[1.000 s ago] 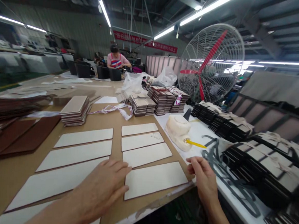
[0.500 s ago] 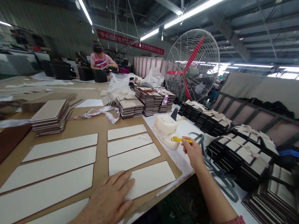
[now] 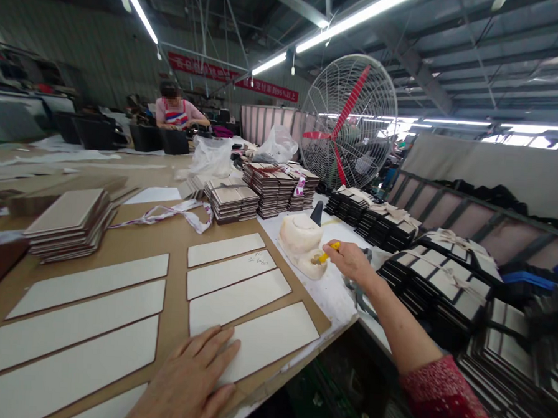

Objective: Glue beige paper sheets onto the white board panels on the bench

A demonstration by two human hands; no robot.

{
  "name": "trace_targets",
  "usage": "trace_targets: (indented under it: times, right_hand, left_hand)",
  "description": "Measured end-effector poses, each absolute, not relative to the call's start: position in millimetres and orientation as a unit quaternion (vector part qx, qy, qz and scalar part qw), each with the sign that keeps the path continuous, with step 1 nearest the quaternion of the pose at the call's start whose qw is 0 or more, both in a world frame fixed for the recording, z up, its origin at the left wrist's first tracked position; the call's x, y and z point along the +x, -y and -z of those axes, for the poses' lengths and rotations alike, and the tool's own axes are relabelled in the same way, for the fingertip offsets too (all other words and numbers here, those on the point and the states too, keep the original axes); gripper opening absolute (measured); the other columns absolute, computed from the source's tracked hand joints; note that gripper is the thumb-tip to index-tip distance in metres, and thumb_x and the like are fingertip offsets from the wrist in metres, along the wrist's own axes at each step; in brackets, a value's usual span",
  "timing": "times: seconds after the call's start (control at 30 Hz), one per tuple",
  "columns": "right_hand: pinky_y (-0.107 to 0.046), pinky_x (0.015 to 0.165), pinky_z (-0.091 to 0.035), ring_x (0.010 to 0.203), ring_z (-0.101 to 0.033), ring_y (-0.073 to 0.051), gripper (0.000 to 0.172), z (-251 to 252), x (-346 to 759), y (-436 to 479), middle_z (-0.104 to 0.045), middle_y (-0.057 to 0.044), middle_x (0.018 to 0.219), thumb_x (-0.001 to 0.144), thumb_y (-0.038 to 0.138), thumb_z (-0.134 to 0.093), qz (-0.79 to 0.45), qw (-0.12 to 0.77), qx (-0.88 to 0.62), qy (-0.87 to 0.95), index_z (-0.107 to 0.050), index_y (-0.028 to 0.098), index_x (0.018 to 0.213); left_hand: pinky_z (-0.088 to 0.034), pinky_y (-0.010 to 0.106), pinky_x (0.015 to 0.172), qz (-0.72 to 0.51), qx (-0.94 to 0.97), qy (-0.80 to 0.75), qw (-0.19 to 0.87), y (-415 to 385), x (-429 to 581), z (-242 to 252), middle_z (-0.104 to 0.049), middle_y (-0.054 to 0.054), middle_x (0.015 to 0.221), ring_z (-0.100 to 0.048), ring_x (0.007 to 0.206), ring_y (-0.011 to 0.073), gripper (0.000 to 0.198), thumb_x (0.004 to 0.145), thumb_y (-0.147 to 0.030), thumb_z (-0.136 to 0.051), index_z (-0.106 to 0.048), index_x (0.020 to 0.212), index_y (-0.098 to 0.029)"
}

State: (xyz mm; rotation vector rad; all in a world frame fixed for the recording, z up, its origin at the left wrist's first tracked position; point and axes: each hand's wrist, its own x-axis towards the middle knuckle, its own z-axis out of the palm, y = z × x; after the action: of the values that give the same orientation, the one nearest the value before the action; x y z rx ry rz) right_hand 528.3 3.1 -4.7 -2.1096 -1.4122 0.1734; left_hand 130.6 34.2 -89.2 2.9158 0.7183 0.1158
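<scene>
My left hand [image 3: 193,379] lies flat, fingers spread, on the left end of the nearest white rectangular panel [image 3: 272,339] with a dark edge. My right hand [image 3: 346,259] grips a short tool with a yellow handle [image 3: 324,257]. Its lower end is down in the front opening of a cream, crusted container [image 3: 301,235], so the tip is hard to make out. A dark, upright piece [image 3: 317,213] stands behind that container. More white panels lie in two columns on the brown board, one of them with handwriting [image 3: 258,258].
Stacked brown-edged panels stand at the left [image 3: 67,220] and back [image 3: 280,187]. Tied black-and-cream bundles [image 3: 437,279] line the right side. A large fan [image 3: 349,122] stands behind. Across the table a person [image 3: 176,110] sits. The table's front edge [image 3: 294,366] runs between my arms.
My right hand has tilted the yellow-handled tool more steeply, moving it in toward the container's opening. My left hand stays on the same panel. The whole view has shifted slightly.
</scene>
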Motion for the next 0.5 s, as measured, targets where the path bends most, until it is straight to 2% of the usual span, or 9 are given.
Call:
trace_targets:
  times: [0.07,0.13,0.23,0.3,0.4,0.5]
  right_hand:
    - [-0.026,0.055,-0.041,0.051,-0.058,-0.016,0.033,9,534,-7,-0.064,-0.003,0.058,0.090,0.041,-0.052,-0.091,0.301,-0.803,0.507,-0.067,0.018,0.073]
    - [-0.024,0.049,-0.042,0.048,-0.058,-0.014,0.039,15,539,-10,-0.067,-0.005,0.063,0.094,0.043,-0.042,-0.114,0.318,-0.808,0.483,-0.067,0.016,0.081]
    - [-0.022,0.047,-0.044,0.051,-0.060,-0.012,0.048,26,542,-14,-0.070,-0.007,0.073,0.098,0.044,-0.029,-0.127,0.339,-0.808,0.465,-0.065,0.013,0.097]
    - [-0.022,0.046,-0.044,0.051,-0.060,-0.013,0.048,29,543,-15,-0.070,-0.007,0.073,0.098,0.044,-0.029,-0.125,0.331,-0.811,0.466,-0.065,0.013,0.098]
    - [-0.024,0.050,-0.043,0.051,-0.059,-0.014,0.038,26,540,-13,-0.069,-0.005,0.067,0.095,0.040,-0.039,-0.098,0.291,-0.817,0.488,-0.067,0.015,0.089]
    - [-0.028,0.064,-0.043,0.068,-0.063,-0.020,0.032,18,533,-7,-0.069,-0.006,0.071,0.093,0.039,-0.045,-0.033,0.240,-0.814,0.529,-0.069,0.018,0.090]
  left_hand:
    - [-0.047,0.049,0.106,-0.042,0.969,-0.236,0.063,-34,130,92,-0.050,0.002,0.146,-0.049,0.132,0.0291,0.047,0.092,-0.048,-0.050,-0.052,0.137,-0.034]
    - [-0.048,0.048,0.104,-0.053,0.969,-0.233,0.057,-35,129,94,-0.051,0.002,0.145,-0.050,0.130,0.0293,0.047,0.092,-0.048,-0.051,-0.052,0.137,-0.035]
    - [-0.049,0.048,0.104,-0.071,0.970,-0.226,0.046,-36,127,97,-0.052,0.002,0.144,-0.051,0.130,0.0291,0.048,0.091,-0.048,-0.053,-0.052,0.137,-0.036]
    - [-0.049,0.048,0.104,-0.070,0.971,-0.226,0.040,-36,126,96,-0.051,0.001,0.145,-0.051,0.130,0.0288,0.047,0.091,-0.050,-0.051,-0.052,0.137,-0.036]
    - [-0.049,0.049,0.104,-0.058,0.971,-0.227,0.039,-36,127,93,-0.051,0.002,0.145,-0.052,0.129,0.0286,0.047,0.092,-0.051,-0.049,-0.052,0.137,-0.036]
    - [-0.049,0.049,0.104,-0.048,0.971,-0.231,0.044,-35,127,93,-0.051,0.002,0.145,-0.051,0.130,0.0285,0.047,0.092,-0.050,-0.049,-0.051,0.137,-0.035]
